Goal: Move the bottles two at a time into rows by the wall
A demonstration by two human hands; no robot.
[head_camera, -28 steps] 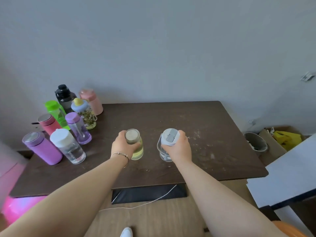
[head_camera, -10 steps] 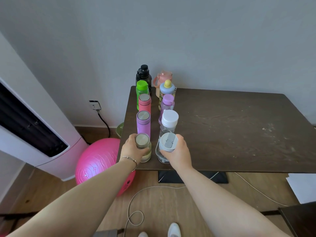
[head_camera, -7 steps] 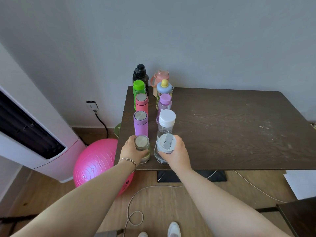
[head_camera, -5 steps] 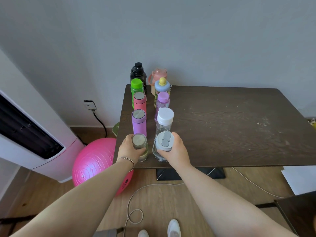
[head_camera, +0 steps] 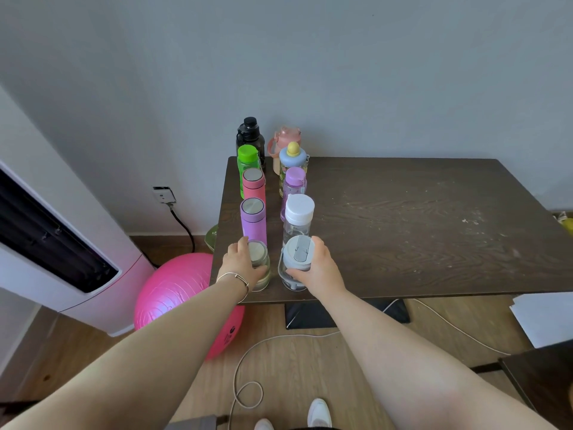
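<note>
Two rows of bottles run along the left end of the dark wooden table (head_camera: 418, 218) toward the wall. My left hand (head_camera: 240, 263) grips a small yellowish glass bottle (head_camera: 259, 268) with a metal lid, standing at the near end of the left row. My right hand (head_camera: 316, 268) grips a clear bottle with a grey flip lid (head_camera: 296, 262), standing at the near end of the right row. Behind them are a purple flask (head_camera: 253, 220), a white-capped clear bottle (head_camera: 298, 218), a pink flask (head_camera: 253, 183), a purple-capped bottle (head_camera: 294, 184), a green bottle (head_camera: 248, 159), a yellow-knobbed bottle (head_camera: 293, 159), a black bottle (head_camera: 250, 136) and a pink jug (head_camera: 286, 139).
A pink exercise ball (head_camera: 179, 308) lies on the floor left of the table, beside a white standing unit (head_camera: 62, 243). A white cable (head_camera: 248, 377) loops on the wood floor. White sheets (head_camera: 542, 318) lie at the right. The two held bottles stand close to the table's near edge.
Both hands carried the two bottles from the table's middle to the left end, and they now stand in front of the rows. My view has turned left with them.
</note>
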